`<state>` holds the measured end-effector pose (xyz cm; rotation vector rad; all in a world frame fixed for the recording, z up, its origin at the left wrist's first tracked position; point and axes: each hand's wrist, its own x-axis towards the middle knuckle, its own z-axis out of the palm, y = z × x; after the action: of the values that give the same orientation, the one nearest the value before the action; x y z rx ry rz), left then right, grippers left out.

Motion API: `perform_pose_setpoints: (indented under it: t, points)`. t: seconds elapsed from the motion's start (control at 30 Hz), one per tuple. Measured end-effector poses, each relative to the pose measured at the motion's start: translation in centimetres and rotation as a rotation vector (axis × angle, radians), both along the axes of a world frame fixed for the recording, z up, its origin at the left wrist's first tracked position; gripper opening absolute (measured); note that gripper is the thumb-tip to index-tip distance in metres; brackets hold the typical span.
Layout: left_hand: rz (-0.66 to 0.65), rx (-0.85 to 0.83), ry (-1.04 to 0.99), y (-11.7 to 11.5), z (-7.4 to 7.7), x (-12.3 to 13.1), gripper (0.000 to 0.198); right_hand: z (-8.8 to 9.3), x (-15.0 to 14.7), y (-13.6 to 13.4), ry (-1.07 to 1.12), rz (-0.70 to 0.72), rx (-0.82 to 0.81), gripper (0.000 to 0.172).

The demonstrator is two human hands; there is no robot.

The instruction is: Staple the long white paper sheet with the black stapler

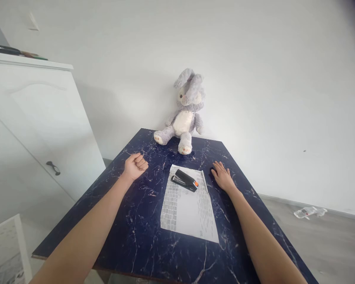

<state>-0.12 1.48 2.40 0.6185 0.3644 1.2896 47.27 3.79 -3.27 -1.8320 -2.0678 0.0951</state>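
Observation:
My left hand (136, 165) rests on the dark blue marbled table (142, 221) as a fist, with nothing showing in it. Flat on the tabletop to the right lies my right hand (223, 176), its fingers stretched out and empty. Between the hands is a printed sheet of paper (191, 213), with text on its left and right parts. A black stapler (185, 180) with an orange patch sits across the sheet's upper part, pointing lower right. Neither hand touches the paper or the stapler.
A grey plush rabbit (184, 122) sits at the table's far end, against the white wall. To the left stands a white cabinet (32, 118) with a dark handle. A clear plastic item (309, 212) lies on the floor at the right.

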Motion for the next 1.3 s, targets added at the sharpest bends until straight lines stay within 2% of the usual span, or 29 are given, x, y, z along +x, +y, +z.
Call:
perform_pose_setpoints:
  t: [0.1,0.17,0.2,0.27,0.37,0.43,0.5,0.63,0.73,0.83,0.93,1.3]
  points:
    - [0.004,-0.003,0.024,-0.3,0.0,2.6,0.048,1.7,-1.0,-0.7,0.065,0.035,0.138,0.052]
    - [0.090,-0.040,0.069,-0.7,-0.5,5.2,0.041,3.5,-2.4,-1.5,0.149,0.073,0.173,0.047]
    - [0.183,-0.076,0.104,-1.1,-0.9,6.5,0.037,4.5,-3.4,-2.1,0.192,0.102,0.142,0.045]
    - [0.276,-0.161,0.200,-1.7,-1.9,8.8,0.032,6.2,-5.8,-3.5,0.253,0.180,-0.004,0.043]
    - [0.245,-0.122,0.292,-2.4,-3.2,10.6,0.031,7.4,-9.5,-6.1,0.291,0.296,-0.171,0.052]
    - [0.195,-0.059,0.311,-2.5,-3.8,11.0,0.034,7.2,-11.3,-7.5,0.307,0.350,-0.178,0.058]
    - [0.168,-0.026,0.338,-2.4,-4.2,11.1,0.038,6.7,-12.2,-8.4,0.340,0.382,-0.176,0.050]
    - [0.144,-0.005,0.411,-2.0,-4.7,11.2,0.043,5.5,-12.1,-8.4,0.401,0.390,-0.206,0.036]
    - [0.132,0.015,0.438,-1.8,-5.1,11.2,0.041,4.9,-11.9,-8.4,0.416,0.384,-0.174,0.035]
    - [0.138,0.044,0.433,-1.7,-5.2,11.2,0.030,4.4,-12.2,-8.8,0.430,0.331,-0.127,0.036]
    - [0.156,0.060,0.420,-1.8,-5.0,11.1,0.021,4.3,-12.6,-9.1,0.437,0.306,-0.095,0.037]
    - [0.158,0.069,0.383,-1.8,-5.0,11.0,0.025,4.6,-12.0,-8.7,0.449,0.376,-0.131,0.032]
